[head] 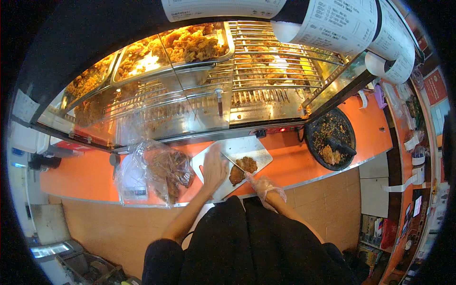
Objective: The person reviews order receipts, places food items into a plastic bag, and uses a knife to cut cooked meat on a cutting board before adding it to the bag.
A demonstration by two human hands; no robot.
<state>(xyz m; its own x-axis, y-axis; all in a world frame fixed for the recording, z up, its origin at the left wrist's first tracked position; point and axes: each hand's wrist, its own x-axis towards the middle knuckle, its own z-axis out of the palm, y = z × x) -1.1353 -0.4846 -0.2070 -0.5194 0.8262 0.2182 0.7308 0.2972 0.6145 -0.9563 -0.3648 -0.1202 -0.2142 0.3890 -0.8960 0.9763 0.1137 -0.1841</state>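
A brown piece of fried chicken (243, 170) lies on a white cutting board (260, 146) on the orange counter. My right hand (259, 184), in a clear plastic glove, grips a knife (233, 162) whose blade reaches over the upper left side of the piece. My left hand (214, 171) is blurred, over the left part of the board beside the blade, with no held item visible; its finger posture is unclear. Left of the board, a clear plastic bag (156, 174) holds several brown fried pieces.
A heated glass display cabinet (213, 133) with trays and racks of fried food stands behind the board. At right, a dark stone mortar (313, 151) holds crumbs and a pestle (342, 146). Printed paper slips (335, 25) hang above.
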